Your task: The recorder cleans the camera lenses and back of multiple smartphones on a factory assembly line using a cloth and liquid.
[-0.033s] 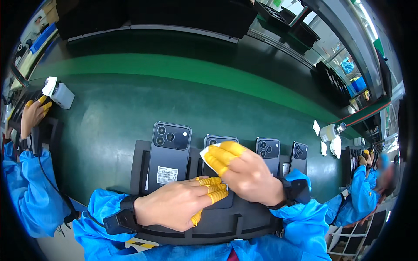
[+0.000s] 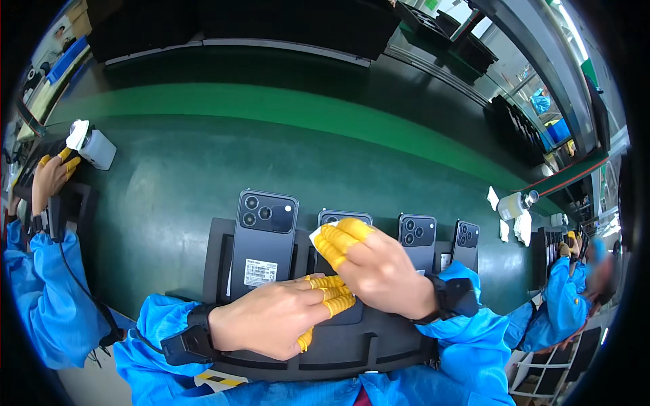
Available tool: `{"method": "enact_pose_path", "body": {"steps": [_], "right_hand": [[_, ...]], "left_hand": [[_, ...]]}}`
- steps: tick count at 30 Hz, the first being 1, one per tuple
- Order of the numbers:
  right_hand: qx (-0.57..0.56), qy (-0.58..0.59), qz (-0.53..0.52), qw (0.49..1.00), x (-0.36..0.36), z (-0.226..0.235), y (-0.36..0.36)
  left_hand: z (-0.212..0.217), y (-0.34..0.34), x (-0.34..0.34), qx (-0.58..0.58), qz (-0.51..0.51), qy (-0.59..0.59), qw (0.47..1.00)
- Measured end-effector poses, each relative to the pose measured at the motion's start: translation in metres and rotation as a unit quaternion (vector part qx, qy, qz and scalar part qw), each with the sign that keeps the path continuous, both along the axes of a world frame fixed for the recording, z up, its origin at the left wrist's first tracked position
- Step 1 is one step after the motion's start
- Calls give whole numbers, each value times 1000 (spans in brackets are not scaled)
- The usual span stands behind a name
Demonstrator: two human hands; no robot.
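Note:
Four fingers' yellow cots cover the tips of my left hand (image 2: 271, 318), which is closed over the lower part of a dark grey smartphone (image 2: 351, 315). That phone lies camera side up in a black tray (image 2: 399, 338). Above its upper half, my right hand (image 2: 382, 271) pinches a white wipe (image 2: 315, 234) near the camera block; whether the wipe touches the phone I cannot tell. Much of this phone is hidden beneath both hands. To its left rests another phone (image 2: 261, 237) with a white label, and two more phones (image 2: 416, 237) lie to its right.
A white bottle (image 2: 99, 150) stands at the left, beside a co-worker's hand (image 2: 51, 179) in yellow finger cots. On the right are another bottle (image 2: 512, 205) and crumpled white wipes (image 2: 522, 229). Another person's blue sleeve (image 2: 565, 291) shows at far right.
My right hand has shifted slightly left, still pinching the wipe over the phone's upper part. My left hand and the phones have kept their places.

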State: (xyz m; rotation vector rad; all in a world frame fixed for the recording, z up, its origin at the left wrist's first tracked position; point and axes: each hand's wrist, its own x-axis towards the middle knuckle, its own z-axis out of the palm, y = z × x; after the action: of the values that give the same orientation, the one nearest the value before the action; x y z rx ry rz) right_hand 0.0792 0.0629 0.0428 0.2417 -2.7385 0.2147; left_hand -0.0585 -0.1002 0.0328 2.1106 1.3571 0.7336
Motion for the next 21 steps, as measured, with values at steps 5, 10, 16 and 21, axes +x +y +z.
{"method": "enact_pose_path", "body": {"steps": [5, 10, 16, 21], "right_hand": [[29, -43, -11, 999, 15, 1, -3], [22, -66, -28, 997, 14, 9, 2], [48, -15, -15, 999, 11, 5, 1], [47, -8, -61, 997, 5, 45, 15]], "left_hand": [[2, -1, -1, 6, 7, -15, 1000], [-2, -2, 0, -8, -5, -17, 1000], [1, 1, -1, -44, -31, 3, 999], [-10, -7, -4, 72, 10, 15, 997]]}}
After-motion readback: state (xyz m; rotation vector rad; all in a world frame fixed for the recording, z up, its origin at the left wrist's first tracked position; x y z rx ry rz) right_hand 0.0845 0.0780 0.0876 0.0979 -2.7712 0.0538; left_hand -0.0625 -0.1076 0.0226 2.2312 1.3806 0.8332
